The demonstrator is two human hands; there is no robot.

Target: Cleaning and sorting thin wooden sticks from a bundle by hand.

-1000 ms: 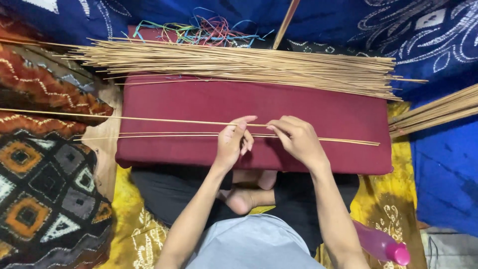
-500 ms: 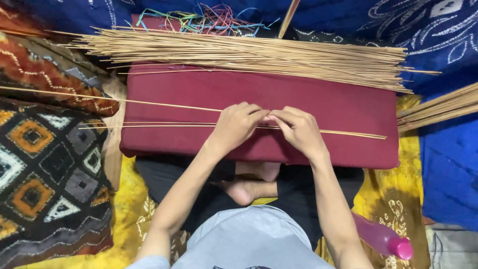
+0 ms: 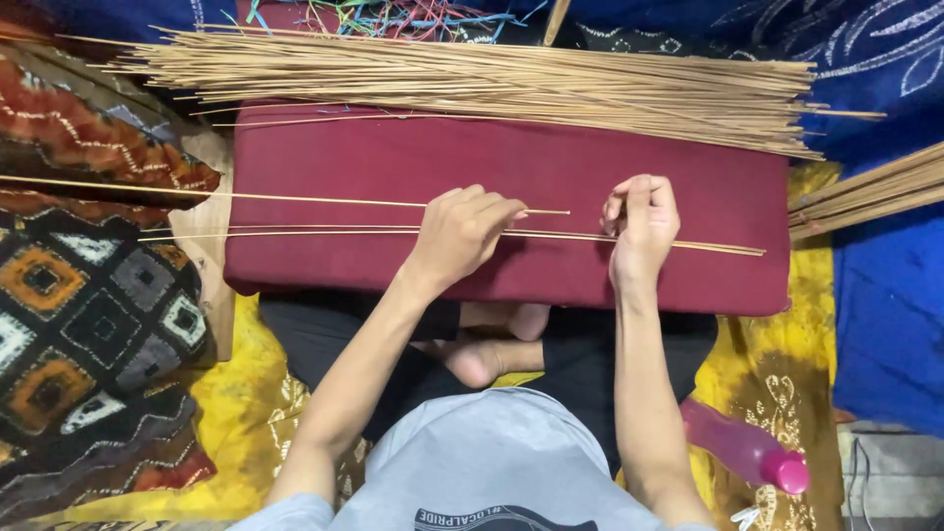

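A: Going from the left, what is lying where?

B: A patterned cushion (image 3: 69, 324) is sitting beside the maroon pad (image 3: 393, 157). A single thin stick (image 3: 246, 196) is being pinched in the closed left hand (image 3: 462, 231); a pair of sticks (image 3: 708, 246) is lying under it.

A: And the right hand (image 3: 639, 226)?

B: Loosely curled, fingertips resting over the pair. A stick bundle (image 3: 472, 84) is lying beyond; a pink bottle (image 3: 747, 452) is lying near the knee.

Maroon cushion (image 3: 511, 157) laid across the lap; big bundle of thin sticks (image 3: 472, 84) piled along its far edge; a few single sticks (image 3: 324, 232) laid lengthwise nr the front.
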